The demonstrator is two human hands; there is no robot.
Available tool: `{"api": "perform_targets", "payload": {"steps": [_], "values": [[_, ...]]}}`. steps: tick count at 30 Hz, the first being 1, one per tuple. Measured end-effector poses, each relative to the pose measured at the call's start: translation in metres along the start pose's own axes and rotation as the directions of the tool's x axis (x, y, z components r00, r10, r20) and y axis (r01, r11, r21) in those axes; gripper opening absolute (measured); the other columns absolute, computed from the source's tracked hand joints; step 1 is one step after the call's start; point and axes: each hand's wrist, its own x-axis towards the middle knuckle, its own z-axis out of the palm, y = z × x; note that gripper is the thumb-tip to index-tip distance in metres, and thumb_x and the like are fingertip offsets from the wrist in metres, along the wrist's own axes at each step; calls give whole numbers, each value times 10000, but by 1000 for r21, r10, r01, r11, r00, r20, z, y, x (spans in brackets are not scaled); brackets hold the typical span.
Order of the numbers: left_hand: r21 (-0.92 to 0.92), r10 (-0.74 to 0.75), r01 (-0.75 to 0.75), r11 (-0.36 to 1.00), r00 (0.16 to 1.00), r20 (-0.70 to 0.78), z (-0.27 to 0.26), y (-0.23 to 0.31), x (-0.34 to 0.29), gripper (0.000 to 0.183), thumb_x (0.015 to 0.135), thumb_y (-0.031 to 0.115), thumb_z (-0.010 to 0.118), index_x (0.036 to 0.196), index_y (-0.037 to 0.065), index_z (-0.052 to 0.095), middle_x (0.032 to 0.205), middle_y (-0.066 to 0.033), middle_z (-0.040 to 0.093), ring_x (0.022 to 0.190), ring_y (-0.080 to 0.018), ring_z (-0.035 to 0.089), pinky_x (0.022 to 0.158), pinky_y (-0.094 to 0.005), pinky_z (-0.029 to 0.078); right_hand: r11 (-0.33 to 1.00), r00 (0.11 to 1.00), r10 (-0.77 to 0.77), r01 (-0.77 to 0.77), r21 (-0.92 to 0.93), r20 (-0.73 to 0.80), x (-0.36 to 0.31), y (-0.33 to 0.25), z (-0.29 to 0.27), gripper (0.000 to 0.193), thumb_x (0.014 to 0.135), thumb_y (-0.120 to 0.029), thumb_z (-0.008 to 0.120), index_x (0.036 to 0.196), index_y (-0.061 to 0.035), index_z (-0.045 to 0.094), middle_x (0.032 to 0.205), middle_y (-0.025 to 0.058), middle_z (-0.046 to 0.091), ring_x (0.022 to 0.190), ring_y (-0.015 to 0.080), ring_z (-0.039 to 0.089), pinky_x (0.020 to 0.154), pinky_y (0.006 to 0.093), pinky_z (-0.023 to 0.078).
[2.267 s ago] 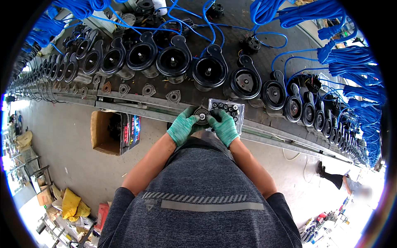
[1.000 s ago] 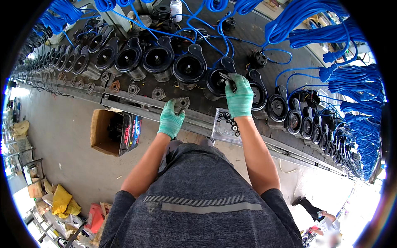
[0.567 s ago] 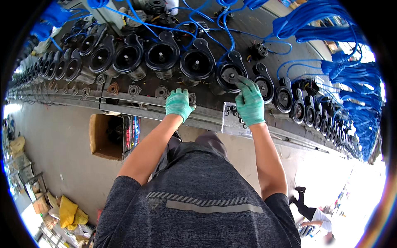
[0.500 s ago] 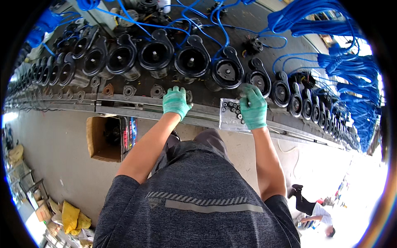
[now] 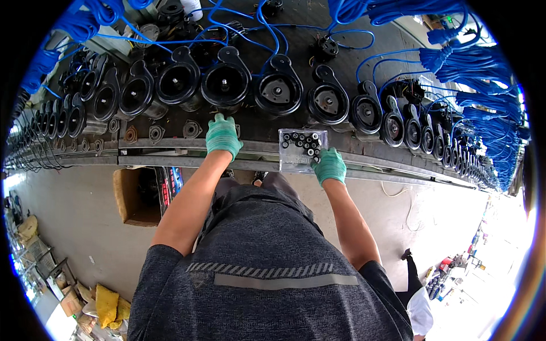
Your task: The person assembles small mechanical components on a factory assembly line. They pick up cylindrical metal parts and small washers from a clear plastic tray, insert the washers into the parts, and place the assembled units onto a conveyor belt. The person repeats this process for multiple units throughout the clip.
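Observation:
My left hand (image 5: 223, 137), in a green glove, lies at the bench edge with its fingers stretched forward, below a black round housing (image 5: 226, 85) with a shaft in its middle. A metal flange (image 5: 238, 131) peeks out beside its fingers. My right hand (image 5: 330, 165), gloved alike, closes on the lower right corner of a clear plastic tray (image 5: 293, 162). Small black round parts (image 5: 298, 139) with pale centres lie in that tray. Beyond it, two housings (image 5: 278, 91) show grey plates inside. My right fingertips are partly hidden against the tray.
Similar housings (image 5: 136, 95) line the bench in a long row both ways. Loose flanges (image 5: 156, 133) lie along the front. Blue cable coils (image 5: 472, 122) hang at right. Below stands an open cardboard box (image 5: 128, 199). Another person (image 5: 420, 307) is at the lower right.
My right hand has drawn back from beside a housing to the tray's corner. The tray sits slightly farther right along the bench. The view has shifted right; my left hand stays at the bench edge.

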Motion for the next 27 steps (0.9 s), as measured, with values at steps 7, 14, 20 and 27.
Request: {"api": "perform_targets", "payload": {"steps": [7,14,20,27], "values": [[-10,-27,28,1000,998,61,4,3,5,785,673,254,900,1319,57,500,1404,-217,482,1199,-403,592,975,-460,549,993,996,-84,87,-75,37,12,13,23,259,835,-294,737,980,-80,743,1059,162,667,1000,345,666,830,459,563],[-188,0,-15,982,997,-81,25,-7,2,587,779,204,834,1245,58,509,1266,-179,585,1034,-387,685,887,-444,575,887,996,-83,59,457,32,2,24,-7,225,885,-227,705,1052,-84,751,981,205,724,873,364,710,773,442,560],[-970,242,239,-50,945,220,25,-8,-30,336,950,200,671,1254,136,541,1035,-55,678,908,-189,677,688,-347,580,423,973,-205,-9,906,106,-17,-55,-60,183,939,-135,720,1078,-17,738,845,84,739,716,125,640,685,291,527],[-912,334,284,-295,925,180,18,-5,-62,370,1039,210,464,1400,129,471,1217,-99,631,1013,-231,661,798,-407,597,602,974,-204,44,798,101,-14,-136,-48,232,914,-217,706,1007,-6,720,813,213,714,692,310,681,673,387,538]]}}
